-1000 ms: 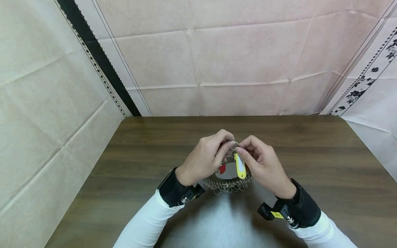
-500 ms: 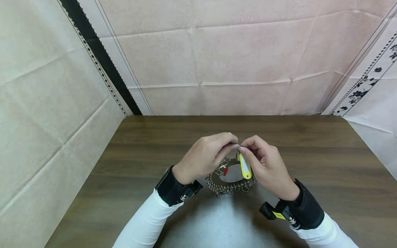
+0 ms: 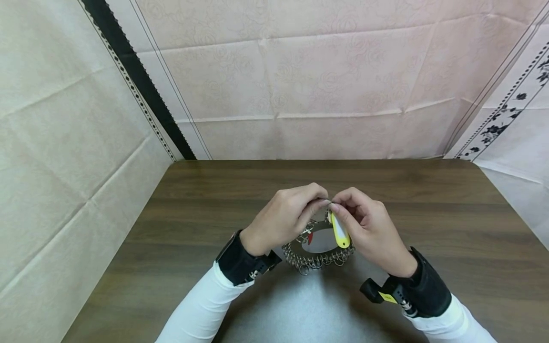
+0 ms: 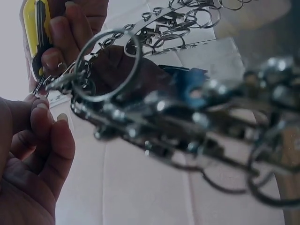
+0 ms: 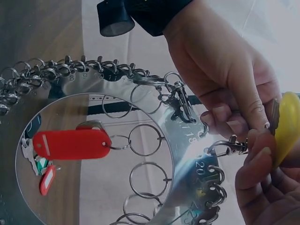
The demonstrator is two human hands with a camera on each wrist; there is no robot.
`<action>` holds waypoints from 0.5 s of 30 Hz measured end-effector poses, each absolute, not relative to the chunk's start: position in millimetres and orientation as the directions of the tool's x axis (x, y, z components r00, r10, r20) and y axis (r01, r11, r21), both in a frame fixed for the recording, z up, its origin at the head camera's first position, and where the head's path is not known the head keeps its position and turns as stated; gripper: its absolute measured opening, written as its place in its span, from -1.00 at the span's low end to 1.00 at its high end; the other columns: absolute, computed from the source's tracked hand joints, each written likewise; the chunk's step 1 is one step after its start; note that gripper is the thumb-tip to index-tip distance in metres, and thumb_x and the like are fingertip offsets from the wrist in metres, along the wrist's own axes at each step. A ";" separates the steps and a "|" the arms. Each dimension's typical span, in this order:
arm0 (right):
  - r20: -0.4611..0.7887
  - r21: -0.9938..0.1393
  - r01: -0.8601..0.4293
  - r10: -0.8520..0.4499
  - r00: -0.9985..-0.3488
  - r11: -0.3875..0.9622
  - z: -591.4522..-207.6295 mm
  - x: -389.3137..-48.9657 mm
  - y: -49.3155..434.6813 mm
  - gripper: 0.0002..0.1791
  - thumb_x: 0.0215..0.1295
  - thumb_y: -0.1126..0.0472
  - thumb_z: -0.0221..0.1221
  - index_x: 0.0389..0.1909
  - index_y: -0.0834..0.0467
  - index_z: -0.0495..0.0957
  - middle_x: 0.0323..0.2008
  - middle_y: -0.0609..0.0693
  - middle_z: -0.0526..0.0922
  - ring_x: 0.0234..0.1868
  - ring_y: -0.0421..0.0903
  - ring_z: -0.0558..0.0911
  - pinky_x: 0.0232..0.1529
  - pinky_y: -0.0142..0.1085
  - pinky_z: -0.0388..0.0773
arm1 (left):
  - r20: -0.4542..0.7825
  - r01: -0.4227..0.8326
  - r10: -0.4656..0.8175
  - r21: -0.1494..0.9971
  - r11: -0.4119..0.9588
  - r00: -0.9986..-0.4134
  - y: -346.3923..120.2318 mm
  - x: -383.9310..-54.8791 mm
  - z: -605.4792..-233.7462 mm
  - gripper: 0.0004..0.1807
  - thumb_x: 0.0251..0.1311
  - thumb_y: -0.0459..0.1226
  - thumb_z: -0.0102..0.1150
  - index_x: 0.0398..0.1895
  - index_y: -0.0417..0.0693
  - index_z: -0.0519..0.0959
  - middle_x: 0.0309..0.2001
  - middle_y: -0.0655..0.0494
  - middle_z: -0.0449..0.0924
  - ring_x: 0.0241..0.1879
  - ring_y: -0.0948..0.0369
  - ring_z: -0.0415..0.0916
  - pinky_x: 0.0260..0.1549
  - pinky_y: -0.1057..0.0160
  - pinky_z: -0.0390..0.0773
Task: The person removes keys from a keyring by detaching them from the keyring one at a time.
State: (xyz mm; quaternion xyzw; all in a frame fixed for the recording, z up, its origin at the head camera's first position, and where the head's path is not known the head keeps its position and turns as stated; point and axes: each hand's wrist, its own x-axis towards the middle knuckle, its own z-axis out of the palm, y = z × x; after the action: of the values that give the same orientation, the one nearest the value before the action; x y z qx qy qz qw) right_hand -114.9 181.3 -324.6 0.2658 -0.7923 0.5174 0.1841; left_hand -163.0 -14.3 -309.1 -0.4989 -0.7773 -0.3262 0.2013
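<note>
Both hands meet over a ring-shaped metal key holder (image 5: 185,161), a numbered plate edged with clips and split rings. My left hand (image 3: 285,214) pinches small metal hardware at its edge, mostly hidden by the fingertips. Close against it, my right hand (image 3: 366,226) pinches the small metal ring end of a yellow key tag (image 3: 340,232), which hangs down below the fingers. A key (image 4: 41,30) lies along that tag in the left wrist view. From one of the holder's rings hangs a red key tag (image 5: 72,144), seen across the plate's round opening.
The holder hangs over a brown wooden table (image 3: 206,209). Through its opening, the right wrist view shows a smaller red tag (image 5: 47,180), a green tag (image 5: 41,164) and loose keys (image 5: 29,152). A pale patterned cloth (image 3: 334,85) stands behind the table.
The key holder has tilted, so more of its opening shows. The yellow tag has shifted slightly right, and my left fingers have straightened a little. Over the last half second the hands barely move.
</note>
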 end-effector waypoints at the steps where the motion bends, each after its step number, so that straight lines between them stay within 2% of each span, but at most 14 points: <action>1: 0.565 -0.724 -0.609 -0.230 -0.793 0.323 -324.6 -115.0 181.5 -0.92 0.43 0.48 0.11 -0.19 0.27 0.52 -0.45 -0.05 0.56 -0.59 -0.27 0.44 -0.60 -0.42 0.42 | 0.642 0.905 0.638 0.313 0.288 -0.425 -13.8 -163.1 -309.6 -0.95 0.45 -0.37 0.11 -0.17 -0.17 0.56 -0.32 0.10 0.64 -0.38 0.36 0.48 -0.32 0.53 0.48; 15: 0.554 -0.720 -0.599 -0.229 -0.800 0.350 -324.7 -117.5 184.4 -0.92 0.42 0.47 0.14 -0.16 0.28 0.55 -0.40 -0.02 0.63 -0.54 -0.28 0.48 -0.55 -0.44 0.44 | 0.654 0.879 0.588 0.365 0.306 -0.476 -10.9 -162.2 -313.1 -0.96 0.45 -0.35 0.12 -0.18 -0.16 0.54 -0.37 0.08 0.57 -0.40 0.33 0.43 -0.37 0.50 0.45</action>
State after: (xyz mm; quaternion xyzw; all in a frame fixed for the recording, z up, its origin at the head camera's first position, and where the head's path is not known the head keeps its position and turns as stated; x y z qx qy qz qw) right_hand -117.5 184.4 -324.7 0.2584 -0.8013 0.5080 0.1820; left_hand -162.2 -10.9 -313.1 -0.4693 -0.7817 -0.3563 0.2044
